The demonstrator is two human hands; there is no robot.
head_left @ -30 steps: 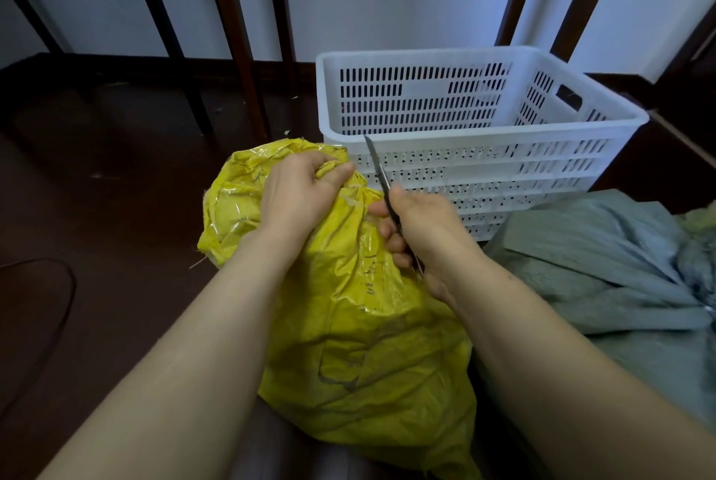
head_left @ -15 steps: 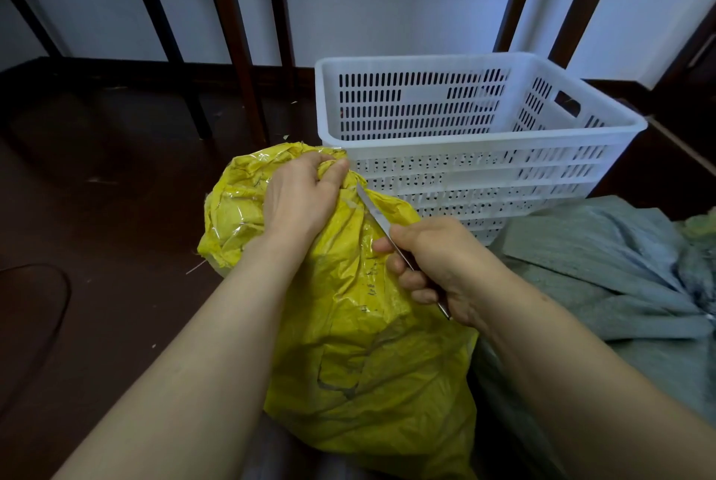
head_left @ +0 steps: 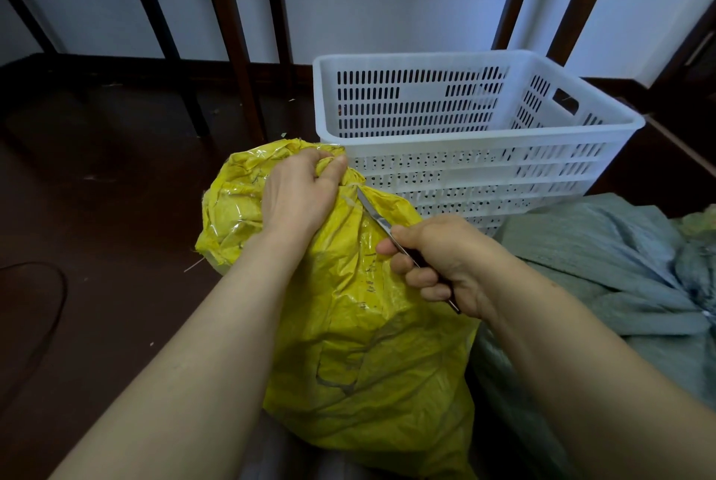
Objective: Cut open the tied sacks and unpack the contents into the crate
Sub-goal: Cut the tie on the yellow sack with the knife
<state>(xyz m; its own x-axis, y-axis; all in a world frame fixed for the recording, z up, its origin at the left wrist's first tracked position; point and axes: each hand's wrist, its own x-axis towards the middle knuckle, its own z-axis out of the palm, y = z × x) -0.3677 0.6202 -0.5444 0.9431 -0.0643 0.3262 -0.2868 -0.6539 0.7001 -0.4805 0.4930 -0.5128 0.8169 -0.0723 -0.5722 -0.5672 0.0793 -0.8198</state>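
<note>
1. We see the white crate (head_left: 476, 148) in the upper right of the frame, its near rim just behind the top of the yellow sack (head_left: 368, 344); we cannot tell whether the two touch
2. The yellow sack fills the centre and lower centre, its bunched neck pointing up toward the crate's near left corner
3. Along the right edge a grey sack (head_left: 604, 266) lies slumped against the yellow one's right flank and reaches up to the crate's lower wall
4. The left half of the frame is dark floor (head_left: 100, 216), with a thin cable (head_left: 64, 293) looping at the far left edge and dark wooden legs (head_left: 232, 53) rising at the top
5. We find the left hand (head_left: 298, 193) coming in from the lower left, palm down, fingers and thumb clenched round the sack's gathered neck
6. The right hand (head_left: 441, 259) comes in from the lower right, fingers curled tight round the handle of a slim knife (head_left: 376, 216)
7. The blade slants up and to the left, and its tip meets the neck just below the left thumb, at a pale tie there
</note>
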